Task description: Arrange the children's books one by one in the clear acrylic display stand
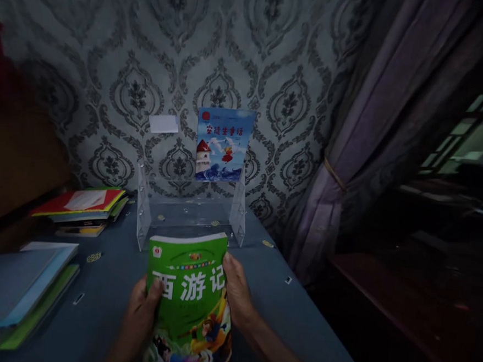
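Between my two hands is a green book (188,315) with large white Chinese characters and a colourful picture on its cover, which faces me. My left hand (144,306) grips its left edge, thumb on the cover. Along the upper right edge, my right hand (237,294) is closed on the same book. Just beyond stands a clear plastic rack (143,213) with upright side panels. A blue book (222,152) with red characters and a red-roofed building on its cover stands upright at the rack's right end, near the wall. The green book's bottom runs out of view.
Stacked books (7,280) lie at the left front of the blue-covered table (274,299). Behind them is a second pile of books (86,209), red on top. A tied purple curtain (322,214) hangs to the right. A white card (164,124) is on the patterned wall.
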`<control>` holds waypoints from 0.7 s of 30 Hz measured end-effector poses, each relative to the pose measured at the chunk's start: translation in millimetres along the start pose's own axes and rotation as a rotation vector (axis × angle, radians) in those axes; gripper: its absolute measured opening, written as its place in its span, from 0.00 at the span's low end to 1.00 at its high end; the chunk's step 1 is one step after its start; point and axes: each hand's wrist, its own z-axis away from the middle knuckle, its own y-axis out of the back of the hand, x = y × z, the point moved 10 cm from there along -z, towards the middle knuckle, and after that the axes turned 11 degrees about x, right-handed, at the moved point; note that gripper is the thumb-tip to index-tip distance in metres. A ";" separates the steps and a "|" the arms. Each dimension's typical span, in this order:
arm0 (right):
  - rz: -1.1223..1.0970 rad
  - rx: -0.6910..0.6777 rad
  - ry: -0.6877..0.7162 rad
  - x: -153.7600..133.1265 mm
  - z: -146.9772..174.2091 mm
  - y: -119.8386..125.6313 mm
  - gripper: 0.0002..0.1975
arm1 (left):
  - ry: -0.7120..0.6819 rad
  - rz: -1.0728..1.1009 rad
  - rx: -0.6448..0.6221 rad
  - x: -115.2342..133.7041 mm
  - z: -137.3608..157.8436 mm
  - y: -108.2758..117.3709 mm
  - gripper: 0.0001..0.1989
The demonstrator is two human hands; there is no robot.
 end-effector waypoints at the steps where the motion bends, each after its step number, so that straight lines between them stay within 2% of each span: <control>1: 0.029 -0.006 0.021 -0.1 0.5 3.4 0.34 | -0.019 -0.013 0.007 -0.9 -1.6 0.1 0.32; 4: 0.134 -0.096 0.061 -5.7 4.6 6.7 0.33 | -0.024 -0.022 -0.031 -3.4 -6.6 -4.4 0.32; 7: 0.317 -0.273 0.125 -24.8 13.7 3.2 0.31 | -0.043 -0.122 -0.091 0.1 -9.9 -3.3 0.33; 10: 0.564 -0.495 0.141 -38.4 26.4 0.4 0.27 | -0.088 -0.306 -0.208 8.8 -14.2 5.0 0.33; 12: 0.663 -0.587 0.067 -38.2 32.3 3.3 0.27 | -0.109 -0.433 -0.336 14.6 -17.7 9.2 0.32; 16: 0.648 -0.650 -0.092 -34.1 37.0 3.1 0.30 | -0.188 -0.656 -0.568 33.4 -21.4 4.1 0.27; 18: 0.631 -0.638 -0.060 -41.0 31.7 -1.6 0.30 | -0.283 -0.713 -0.602 54.1 -20.8 -8.0 0.25; 21: 0.655 -0.582 0.075 -66.2 13.3 -10.3 0.28 | -0.462 -0.796 -0.657 91.5 -12.3 -41.2 0.22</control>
